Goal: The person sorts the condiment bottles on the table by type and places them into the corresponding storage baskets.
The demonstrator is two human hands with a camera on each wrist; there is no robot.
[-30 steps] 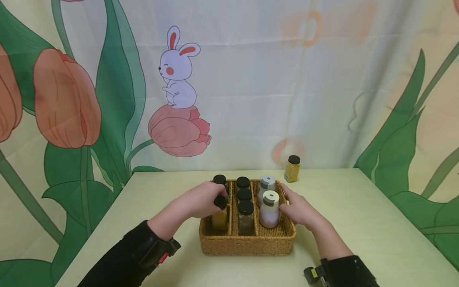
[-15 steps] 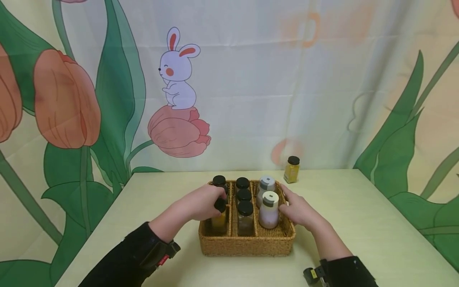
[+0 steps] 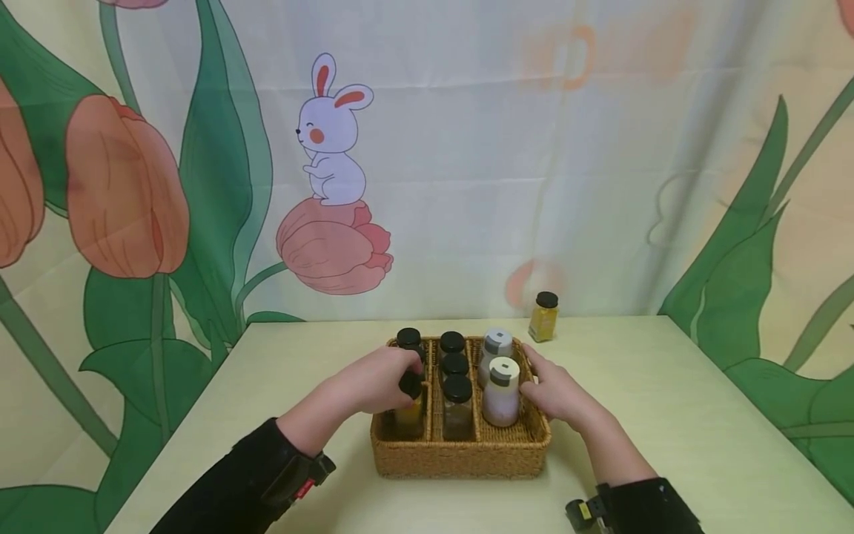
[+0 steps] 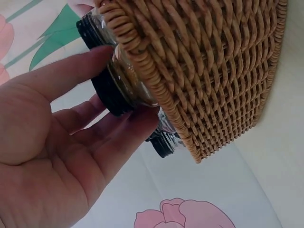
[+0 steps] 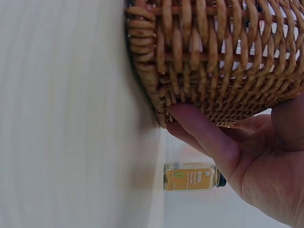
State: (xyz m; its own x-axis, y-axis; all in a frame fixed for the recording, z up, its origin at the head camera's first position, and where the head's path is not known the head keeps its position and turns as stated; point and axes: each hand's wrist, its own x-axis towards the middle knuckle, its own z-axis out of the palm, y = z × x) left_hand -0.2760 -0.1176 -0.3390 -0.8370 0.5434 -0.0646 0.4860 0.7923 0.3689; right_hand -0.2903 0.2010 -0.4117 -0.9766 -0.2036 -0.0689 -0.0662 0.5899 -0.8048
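A wicker basket with three compartments stands on the table, holding several jars. My left hand pinches a spice jar by its black lid, thumb and fingers on opposite sides. This jar has yellow contents and stands in the front of the left compartment. My right hand holds the basket's right wall, fingers along the outside and thumb at the rim. Beside that thumb are two white-topped shakers in the right compartment. Black-lidded jars line the middle compartment; another black-lidded jar stands at the back left.
A yellow jar with a black lid, labelled turmeric powder in the right wrist view, stands on the table behind the basket's right corner. A printed curtain with tulips and a rabbit hangs behind the pale table.
My left hand has sunk slightly over the jar, and less of the lid shows. The right hand and basket have stayed in place.
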